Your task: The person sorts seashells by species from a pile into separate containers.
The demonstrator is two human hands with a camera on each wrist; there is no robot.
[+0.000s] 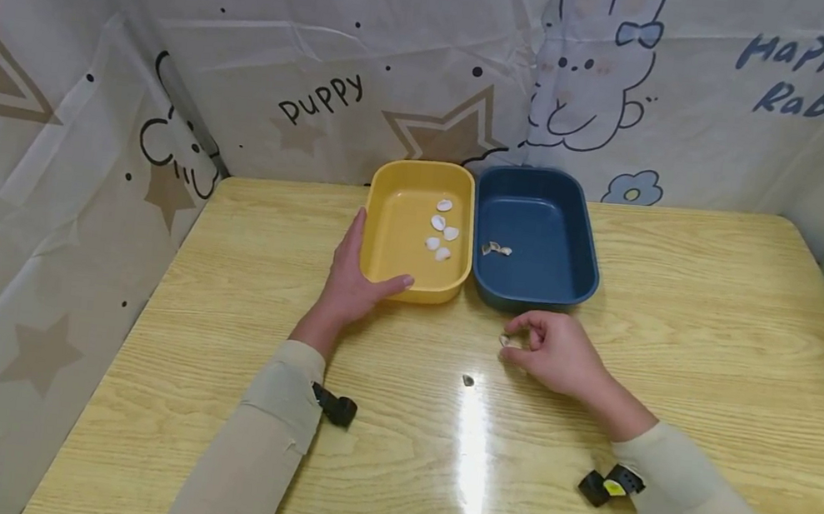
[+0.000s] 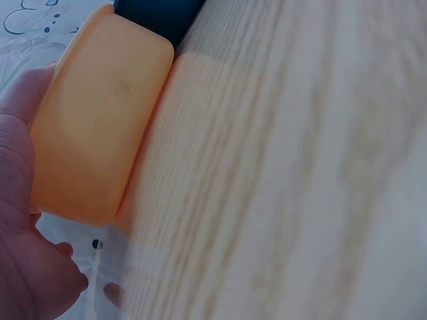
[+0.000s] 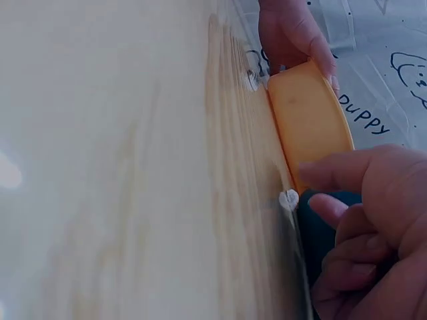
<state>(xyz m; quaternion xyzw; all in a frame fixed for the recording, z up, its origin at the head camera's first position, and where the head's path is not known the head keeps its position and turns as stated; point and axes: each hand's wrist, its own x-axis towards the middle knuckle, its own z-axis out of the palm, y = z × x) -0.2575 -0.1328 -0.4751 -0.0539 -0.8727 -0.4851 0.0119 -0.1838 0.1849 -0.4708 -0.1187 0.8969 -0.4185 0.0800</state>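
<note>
My left hand (image 1: 352, 284) grips the yellow bin (image 1: 383, 275) at its near left corner, thumb over the front rim and fingers along the left side. Several white seashells (image 1: 445, 232) lie inside that bin. Just in front of the blue bin (image 1: 586, 284), my right hand (image 1: 556, 352) pinches a small pale seashell (image 3: 288, 200) at the tips of the thumb and index finger, its other fingers curled in. A few brownish seashells (image 1: 496, 249) rest at the left of the blue bin. One dark seashell (image 1: 468, 380) is on the table, left of my right hand and nearer me.
Both bins stand side by side at the back of the wood-grain table (image 1: 712, 347), close to a printed cloth (image 1: 434, 50) hung behind. The cloth also covers the left side. A bright glare streak crosses the table between my forearms.
</note>
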